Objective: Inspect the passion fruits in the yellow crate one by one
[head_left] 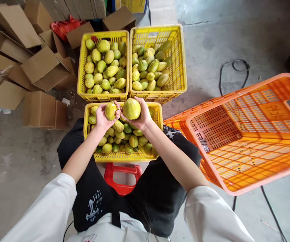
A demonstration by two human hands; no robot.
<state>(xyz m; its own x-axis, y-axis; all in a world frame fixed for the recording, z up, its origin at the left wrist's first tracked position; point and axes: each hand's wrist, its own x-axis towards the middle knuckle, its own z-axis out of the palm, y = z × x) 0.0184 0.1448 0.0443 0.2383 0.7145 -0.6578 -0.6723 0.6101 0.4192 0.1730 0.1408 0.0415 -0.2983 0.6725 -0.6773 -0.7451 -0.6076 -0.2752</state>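
My left hand [101,118] is closed around a yellow-green papaya [111,111]. A rounder papaya [132,109] sits in my right hand [145,116], its end facing up toward me. The fingertips of both hands come close together between the two fruits; whether they touch, I cannot tell. Below them, between my knees, a yellow plastic crate [124,158] holds many more papayas [119,134], green to yellow. My forearms hide parts of its rim.
Two more yellow crates, one left [80,67] and one right [184,67], stand beyond, both with papayas. An orange crate [256,148] lies tilted at my right. Cardboard boxes [44,67] pile up at left. A red stool [122,189] and a black cable [220,79] are on the floor.
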